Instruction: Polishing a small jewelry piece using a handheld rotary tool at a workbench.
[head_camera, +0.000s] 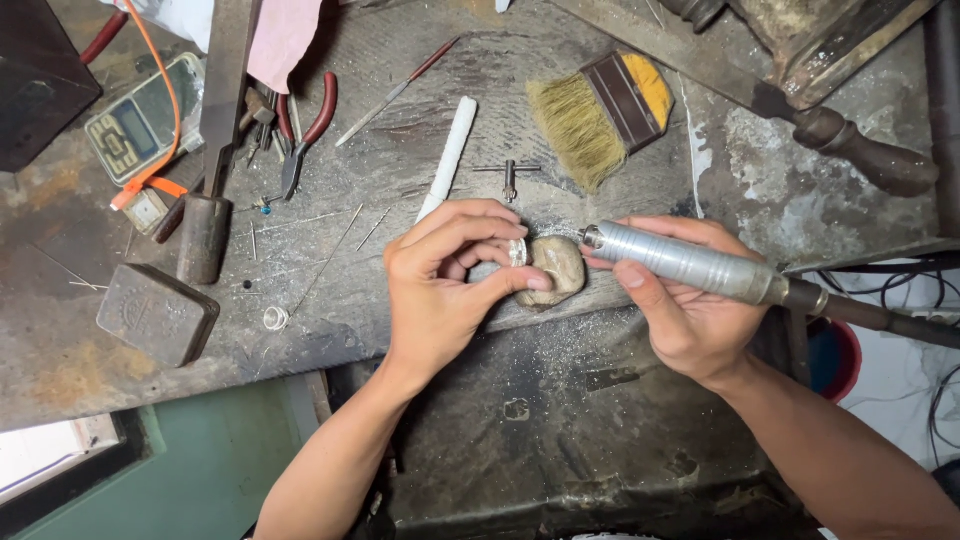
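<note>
1. I see the handpiece (690, 262) in my right hand (690, 310) as ribbed metal with a dull silver sheen.
2. The ring (518, 251) pinched in my left hand (440, 290) looks like bright, shiny metal.
3. The peg (560, 268) beneath it looks like worn, matt wood.
4. The bench (420, 150) is rough, scratched and dusty grey.
5. The brush (590, 118) has coarse straw-coloured bristles.
6. The pliers (308, 125) have glossy red grips.

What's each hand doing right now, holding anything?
Left hand: closed on a silver ring, pressed against the bench peg.
Right hand: closed around the rotary handpiece.
</note>
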